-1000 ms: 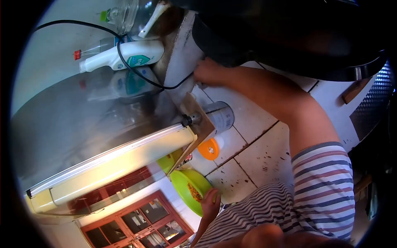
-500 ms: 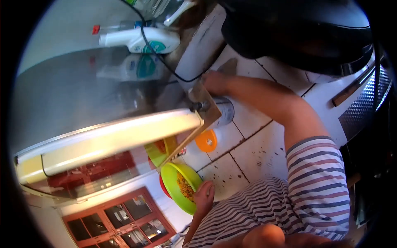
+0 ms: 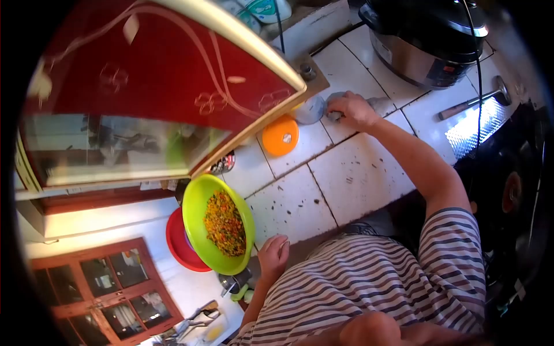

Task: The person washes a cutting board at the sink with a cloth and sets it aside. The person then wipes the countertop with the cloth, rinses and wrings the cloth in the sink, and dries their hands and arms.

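Observation:
My right hand (image 3: pixel 353 111) is closed on a grey cloth (image 3: pixel 380 105) on the white tiled counter (image 3: pixel 360 167), beside a pale can (image 3: pixel 310 109). Part of the cloth shows on both sides of the fingers. My left hand (image 3: pixel 273 256) is at the counter's near edge, its fingers loosely bent and apart from the bowl, with nothing visible in them. To its left stands a green bowl (image 3: pixel 197 214) with an orange, yellow and green chopped mixture (image 3: pixel 225 224) inside. An orange round lid (image 3: pixel 280 135) lies near the can.
A red cabinet door (image 3: pixel 167 63) with a glass pane overhangs the left side. At the upper right stands a black and silver cooker (image 3: pixel 427 52) with a cord. A cleaver (image 3: pixel 473 102) lies below it. Behind the green bowl is a red basin (image 3: pixel 182 242). Dark crumbs dot the tiles.
The view has swung, bringing the cooker, cleaver and red door into fuller sight. My left hand has come away from the green bowl's rim. My right hand has moved beside the can with the cloth.

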`<state>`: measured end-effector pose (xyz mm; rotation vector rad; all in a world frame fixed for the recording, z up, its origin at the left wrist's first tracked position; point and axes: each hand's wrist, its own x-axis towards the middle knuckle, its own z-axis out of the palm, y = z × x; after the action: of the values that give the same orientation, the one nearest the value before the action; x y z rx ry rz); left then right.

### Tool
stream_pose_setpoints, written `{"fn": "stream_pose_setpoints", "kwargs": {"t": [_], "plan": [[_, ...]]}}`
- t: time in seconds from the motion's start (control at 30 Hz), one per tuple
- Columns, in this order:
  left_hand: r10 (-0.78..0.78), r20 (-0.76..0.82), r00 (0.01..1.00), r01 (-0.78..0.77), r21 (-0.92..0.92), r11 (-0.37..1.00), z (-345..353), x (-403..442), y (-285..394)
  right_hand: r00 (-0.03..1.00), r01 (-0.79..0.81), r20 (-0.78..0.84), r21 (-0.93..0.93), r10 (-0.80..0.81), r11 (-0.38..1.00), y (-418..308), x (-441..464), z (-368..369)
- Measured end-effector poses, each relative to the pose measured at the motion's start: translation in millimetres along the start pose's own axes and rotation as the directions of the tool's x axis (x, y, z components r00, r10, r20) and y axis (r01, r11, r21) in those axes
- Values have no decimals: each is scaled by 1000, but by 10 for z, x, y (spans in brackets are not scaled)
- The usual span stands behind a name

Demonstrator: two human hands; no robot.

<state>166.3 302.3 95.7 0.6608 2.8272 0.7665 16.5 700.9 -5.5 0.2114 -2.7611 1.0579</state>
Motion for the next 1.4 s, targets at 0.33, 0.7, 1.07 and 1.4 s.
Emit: {"fn": "stream_pose_setpoints", "kwargs": {"t": [0.33,0.7,1.07,1.4], "plan": [[199,-12,980,-199,-93,975,-114,-703,-354,977,211,-34,120,-208,970,-955,-669,721],[98,-73,993,-109,-162,981,-169,-1705,-1187,801,-398,541,166,254,902,-1766,-2553,144],[60,-16,998,-62,-137,989,-72,-1453,-1274,915,-250,112,-599,388,761,-737,-739,-1006],[23,73,997,-12,-147,989,309,-1375,-1642,855,-502,-84,-380,511,777,-51,-1136,-618]]}}
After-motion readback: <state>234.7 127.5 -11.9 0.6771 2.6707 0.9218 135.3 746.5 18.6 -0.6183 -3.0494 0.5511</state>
